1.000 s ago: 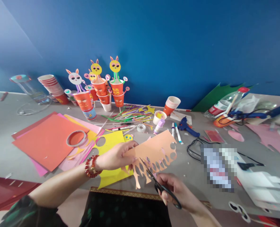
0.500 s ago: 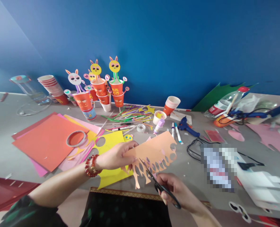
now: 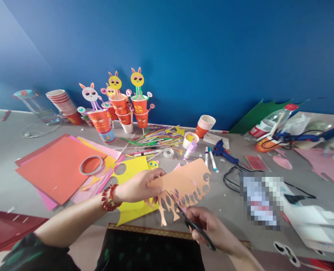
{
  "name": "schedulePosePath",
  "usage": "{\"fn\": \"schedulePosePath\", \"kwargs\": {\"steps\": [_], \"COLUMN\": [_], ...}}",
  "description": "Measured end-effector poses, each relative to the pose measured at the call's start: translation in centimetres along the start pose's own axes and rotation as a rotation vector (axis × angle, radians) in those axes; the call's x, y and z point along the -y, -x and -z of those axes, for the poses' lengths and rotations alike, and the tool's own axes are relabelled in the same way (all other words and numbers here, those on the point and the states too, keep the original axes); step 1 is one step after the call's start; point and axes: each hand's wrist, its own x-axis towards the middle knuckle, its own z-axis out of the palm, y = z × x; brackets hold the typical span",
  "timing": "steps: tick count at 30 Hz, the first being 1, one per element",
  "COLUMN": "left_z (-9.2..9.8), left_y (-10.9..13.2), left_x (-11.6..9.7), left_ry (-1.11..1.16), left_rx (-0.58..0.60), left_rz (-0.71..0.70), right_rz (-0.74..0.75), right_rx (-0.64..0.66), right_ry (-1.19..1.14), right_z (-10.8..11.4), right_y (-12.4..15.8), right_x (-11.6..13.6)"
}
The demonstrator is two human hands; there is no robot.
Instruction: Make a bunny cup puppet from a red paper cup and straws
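My left hand (image 3: 143,185), with a red bead bracelet on its wrist, pinches the left end of a peach paper sheet (image 3: 181,177). A ragged row of oval cut-outs runs along the sheet's lower edge. In my right hand (image 3: 208,226) is a pair of black-handled scissors (image 3: 193,225); my fingers are in the handles. The blades reach up-left over the sheet, close to the left fingers, among the cut strips. A yellow paper (image 3: 137,212) with a round hole lies beneath my left hand.
Orange and pink sheets (image 3: 52,169) lie at left, with a tape roll (image 3: 91,165) on top. Behind stand decorated paper cups (image 3: 101,120) with rabbit faces. Pipe cleaners (image 3: 155,137), a glue stick (image 3: 190,150), markers (image 3: 212,160) and a blue glue gun (image 3: 225,151) lie mid-table. A cable (image 3: 229,182) curls at right.
Both hands keep nearly the same place. The scissor blades look slightly closer together over the peach paper. The whole view has shifted very little.
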Motion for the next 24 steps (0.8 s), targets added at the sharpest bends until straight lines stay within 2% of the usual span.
{"fn": "schedulePosePath", "kwargs": {"steps": [24], "left_z": [0.03], "left_y": [-0.02], "left_x": [-0.21], "left_ry": [0.045], "left_rx": [0.000], "left_rz": [0.011], "right_rz": [0.070], "right_rx": [-0.030], "right_ry": [0.057], "right_z": [0.22], "right_y": [-0.23], "right_x": [-0.73]}}
